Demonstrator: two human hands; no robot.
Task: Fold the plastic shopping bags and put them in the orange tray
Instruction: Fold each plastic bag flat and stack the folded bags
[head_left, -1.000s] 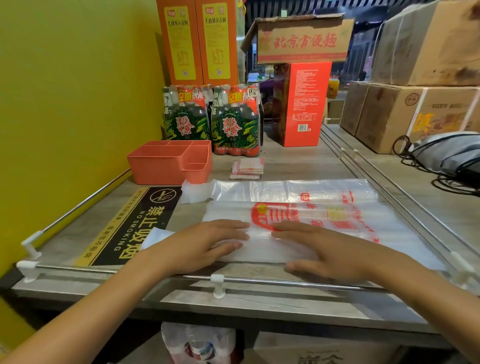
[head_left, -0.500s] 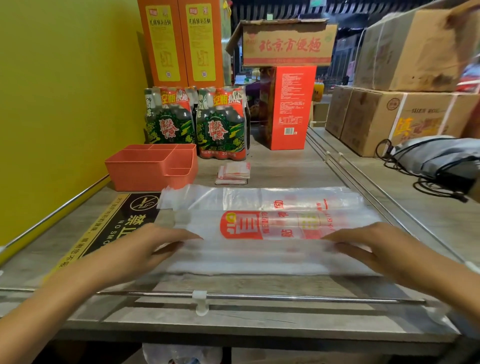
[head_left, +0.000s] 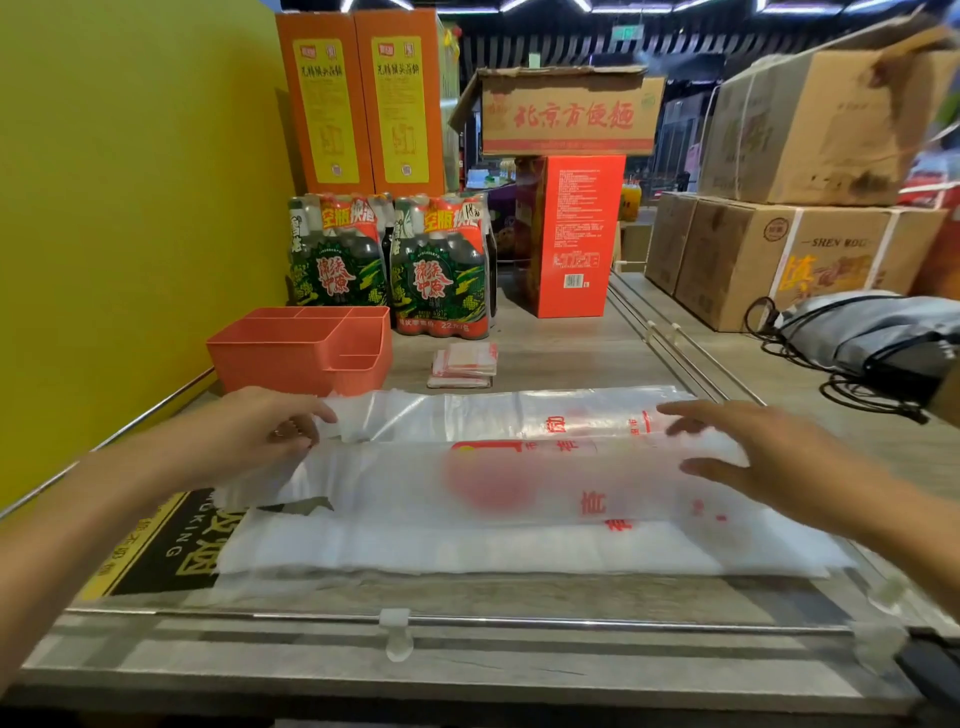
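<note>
Two hands have moved out to the bag's (head_left: 519, 499) ends: our left hand (head_left: 260, 436) pinches the handle end, right hand (head_left: 769, 462) spread flat, mid lengthwise fold. Tray (head_left: 291, 348) behind left, unfilled.

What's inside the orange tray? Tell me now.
Nothing shows inside the orange tray: only its bare dividers and upper inner walls. Its near wall hides the compartment floors. The folded bags lie outside, beside it.
</note>
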